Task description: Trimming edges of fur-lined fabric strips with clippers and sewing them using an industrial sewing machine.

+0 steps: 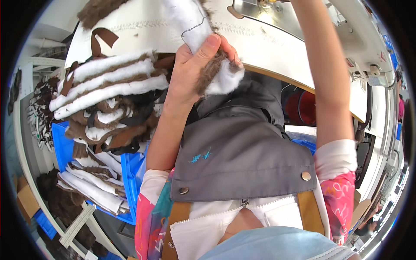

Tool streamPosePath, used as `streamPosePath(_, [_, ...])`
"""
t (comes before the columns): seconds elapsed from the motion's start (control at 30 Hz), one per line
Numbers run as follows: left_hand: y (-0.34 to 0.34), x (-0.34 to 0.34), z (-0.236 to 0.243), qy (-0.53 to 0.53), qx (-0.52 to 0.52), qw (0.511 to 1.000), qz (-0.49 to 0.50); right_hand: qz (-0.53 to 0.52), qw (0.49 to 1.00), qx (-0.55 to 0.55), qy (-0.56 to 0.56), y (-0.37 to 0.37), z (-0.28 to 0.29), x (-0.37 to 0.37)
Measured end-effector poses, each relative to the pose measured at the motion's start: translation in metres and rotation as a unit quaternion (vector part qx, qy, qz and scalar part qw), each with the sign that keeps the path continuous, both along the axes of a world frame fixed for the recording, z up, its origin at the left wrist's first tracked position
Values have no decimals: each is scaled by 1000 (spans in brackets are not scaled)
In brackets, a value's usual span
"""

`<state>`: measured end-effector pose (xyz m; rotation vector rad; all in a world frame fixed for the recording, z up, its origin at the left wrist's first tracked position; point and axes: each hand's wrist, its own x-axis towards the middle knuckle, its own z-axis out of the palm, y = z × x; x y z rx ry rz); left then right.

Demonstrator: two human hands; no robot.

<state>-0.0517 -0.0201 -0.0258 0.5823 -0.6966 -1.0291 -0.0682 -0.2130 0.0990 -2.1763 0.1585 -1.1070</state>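
My left hand (193, 65) is closed around a strip of brown fur with white fluffy backing (186, 19), held up over the table's near edge. The thumb presses on the white side, and the lower end (229, 78) curls out below the fingers. A dark thread runs loosely across the white backing. My right forearm (327, 78) stretches up and away past the top edge, beside the metal plate of a sewing machine (264, 13). The right hand itself lies beyond the picture.
Left of me, several similar fur strips (112, 86) are stacked above a blue crate (130, 182) with more strips. A brown band (102, 39) and a fur piece (97, 11) lie on the white table (143, 34). A grey apron (247, 151) covers my lap.
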Motion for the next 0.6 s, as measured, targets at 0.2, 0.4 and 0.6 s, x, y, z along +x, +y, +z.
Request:
streamPosePath(0.2, [-26,-7,2,-69,16,997,29,16,979,-28,203,78,-58,-141])
streamPosePath(0.4, [-57,-18,9,-129,15,990,49,-91,954,-147,247,65,-67,-151])
streamPosePath(0.6, [-76,-21,9,-168,57,983,38,-80,957,-123,252,42,-73,-154])
